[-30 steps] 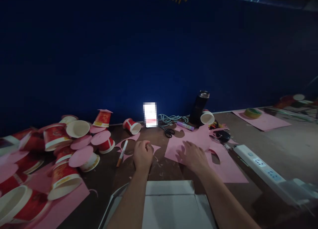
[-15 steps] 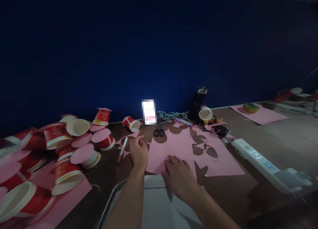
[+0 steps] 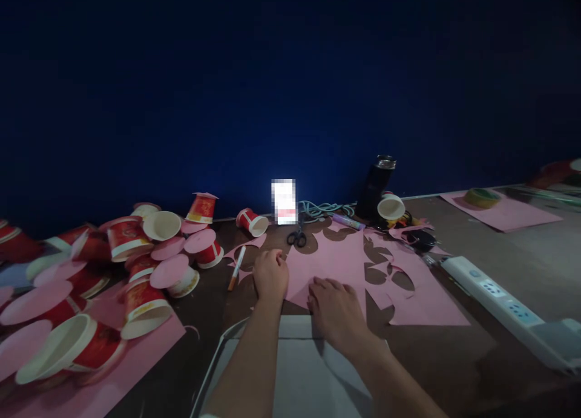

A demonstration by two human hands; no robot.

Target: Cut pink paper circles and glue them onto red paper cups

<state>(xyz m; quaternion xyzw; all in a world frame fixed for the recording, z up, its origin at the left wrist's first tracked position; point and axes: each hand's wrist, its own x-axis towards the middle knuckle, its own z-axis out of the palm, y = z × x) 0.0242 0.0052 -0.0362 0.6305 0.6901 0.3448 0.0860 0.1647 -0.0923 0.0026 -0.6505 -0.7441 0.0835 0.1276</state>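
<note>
My right hand (image 3: 338, 309) lies flat on a pink paper sheet (image 3: 324, 254) whose far edge has rounded cut-outs, its fingers stretched forward. At the sheet's left edge rests my left hand (image 3: 271, 276), fingers curled in; whatever may be inside them is hidden. A white and brown marker (image 3: 236, 268) lies left of that hand, near pink paper scraps (image 3: 254, 242). Black-handled scissors (image 3: 296, 239) are just beyond the sheet. To its right is a second pink sheet (image 3: 431, 300) with holes cut through it.
Red and white paper cups (image 3: 129, 239), several with pink discs on them, crowd the left. Behind are a lone cup (image 3: 252, 222), a bright blurred-out panel (image 3: 284, 201), a cable (image 3: 324, 210) and a black flask (image 3: 377, 182). A power strip (image 3: 494, 303) and tape roll (image 3: 482, 198) lie right.
The view has turned slightly left, so everything sits further right in the picture. Both hands keep nearly the same place by the pink sheet, the right one still flat on it.
</note>
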